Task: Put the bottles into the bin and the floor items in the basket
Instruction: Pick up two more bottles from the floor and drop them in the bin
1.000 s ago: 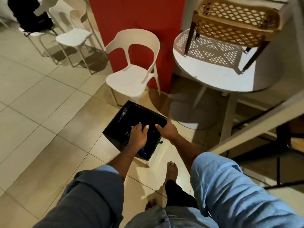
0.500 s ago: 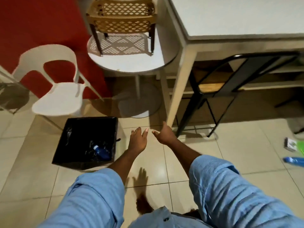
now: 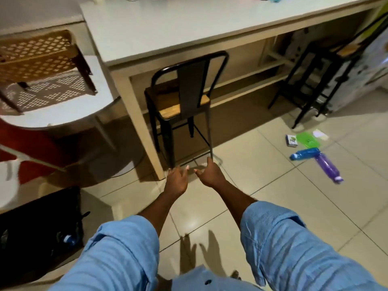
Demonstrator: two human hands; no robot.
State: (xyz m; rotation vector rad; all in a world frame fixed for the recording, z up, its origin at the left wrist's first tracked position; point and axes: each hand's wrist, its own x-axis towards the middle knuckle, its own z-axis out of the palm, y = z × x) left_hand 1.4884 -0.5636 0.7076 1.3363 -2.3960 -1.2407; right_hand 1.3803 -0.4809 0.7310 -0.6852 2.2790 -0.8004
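Note:
Both my hands are stretched out over the floor and hold nothing. My left hand and my right hand have relaxed fingers. A blue bottle and a purple bottle lie on the tiles at the right, touching end to end. Behind them lie a small box, a green flat item and a white paper. The black bin sits at the lower left with a blue bottle inside. The tan lattice basket stands on the round white table.
A long white counter spans the back. A black metal chair with a wooden seat stands under it straight ahead, and a black stool at the right. A white chair edge shows at the far left.
My view has swung right, away from the bin. My hands left the bin's rim and now hang free over the tiles. The floor items have come closer into view.

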